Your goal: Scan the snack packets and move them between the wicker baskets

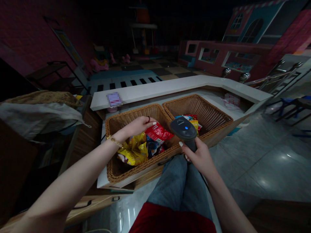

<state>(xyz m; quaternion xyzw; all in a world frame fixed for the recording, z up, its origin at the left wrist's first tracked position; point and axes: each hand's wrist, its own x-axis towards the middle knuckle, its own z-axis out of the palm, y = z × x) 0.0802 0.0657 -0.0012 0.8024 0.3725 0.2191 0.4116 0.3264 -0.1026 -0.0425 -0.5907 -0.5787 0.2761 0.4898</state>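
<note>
My left hand is closed on the upper edge of a red snack bag over the left wicker basket. Under it in that basket lie yellow snack bags and a dark blue packet. In my right hand is a black barcode scanner, gripped by its handle, with a blue light on top. Its head is beside the red bag, near where the two baskets meet. The right wicker basket holds several colourful packets, partly hidden behind the scanner.
Both baskets stand on a counter with a raised white ledge along its far side. A blurred purple item is on the ledge. Drawers are below at left, and a cloth-covered basket stands farther left. Metal railings rise at right.
</note>
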